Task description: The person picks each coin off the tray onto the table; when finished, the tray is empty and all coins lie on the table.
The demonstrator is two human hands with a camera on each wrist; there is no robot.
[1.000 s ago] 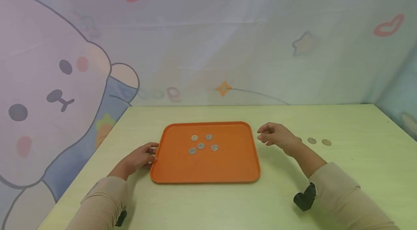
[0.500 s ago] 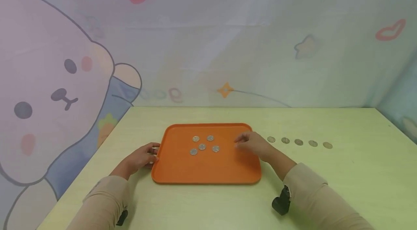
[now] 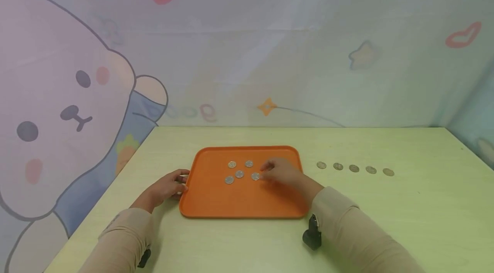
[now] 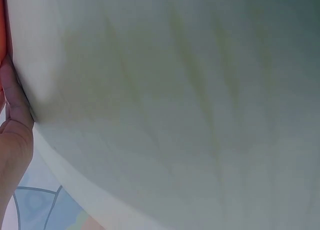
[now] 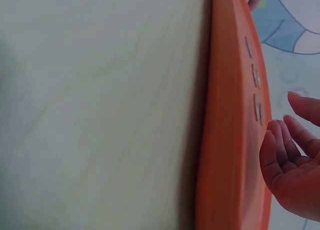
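Note:
An orange tray [image 3: 220, 202] lies on the table with several silver coins [image 3: 239, 174] grouped in its middle. My left hand [image 3: 166, 187] holds the tray's left edge, its thumb on the rim. The right hand [image 3: 283, 173] is over the tray's right half, fingers bent and fingertips right beside the rightmost coin [image 3: 255, 176]. In the right wrist view, the fingers [image 5: 270, 152] are loosely curled and apart from the thumb, with nothing seen between them. Only part of the left hand [image 4: 15, 140] appears at the border of the left wrist view.
Several more coins [image 3: 353, 168] lie in a row on the pale table [image 3: 420, 204] to the right of the tray. A printed cloth backdrop [image 3: 239, 50] hangs behind the table's far edge.
The right hand has moved left from outside the tray to the coins inside it, uncovering the row on the right. The left hand stays at the tray's edge.

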